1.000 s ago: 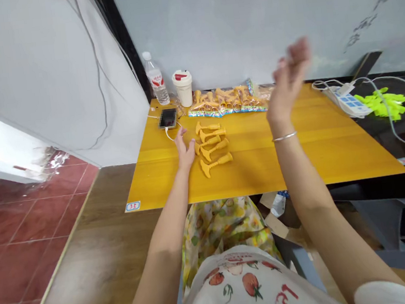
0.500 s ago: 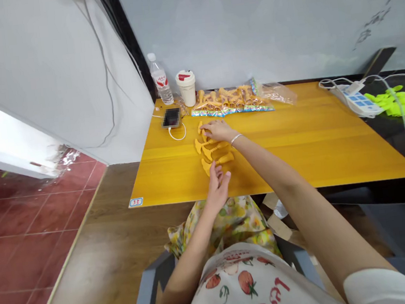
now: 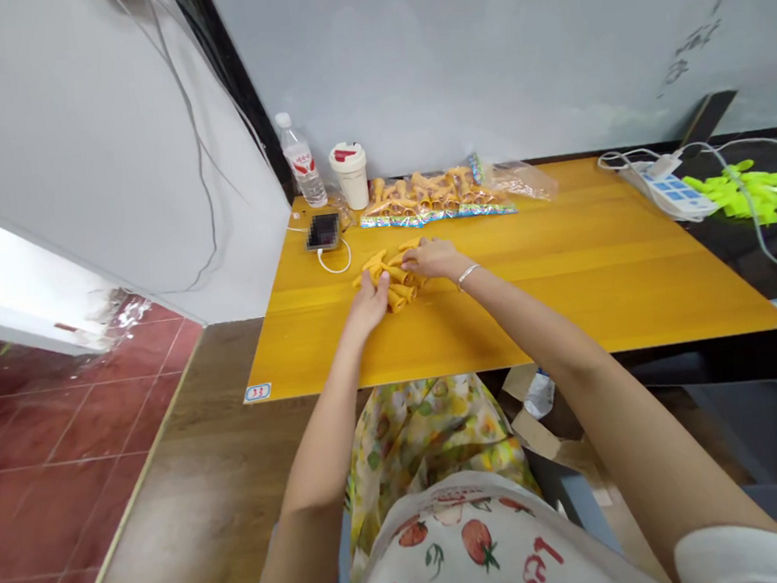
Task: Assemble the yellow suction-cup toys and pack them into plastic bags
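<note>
Several yellow, hammer-shaped plastic toys (image 3: 399, 295) are bunched together on the table, their handles pointing towards me. My left hand (image 3: 370, 301) closes on the left side of the bunch, thumb on top. From the right, my right hand (image 3: 432, 258), with a silver bracelet at the wrist, has its fingers curled down onto the far right of the same bunch. Parts of the toys are hidden under both hands. Behind them, clear packets (image 3: 434, 197) of more such yellow toys lie in a row.
On the yellow tabletop (image 3: 605, 285) stand a water bottle (image 3: 304, 165) and a lidded white cup (image 3: 351, 176) at the back left. A phone (image 3: 323, 232) with a white cable lies before them. To the right are a power strip (image 3: 672, 192) and bright green gloves (image 3: 746, 193).
My right hand has come down from the air onto the yellow toy hammers. The toys, earlier spread in a column, are now gathered into a bunch between both hands.
</note>
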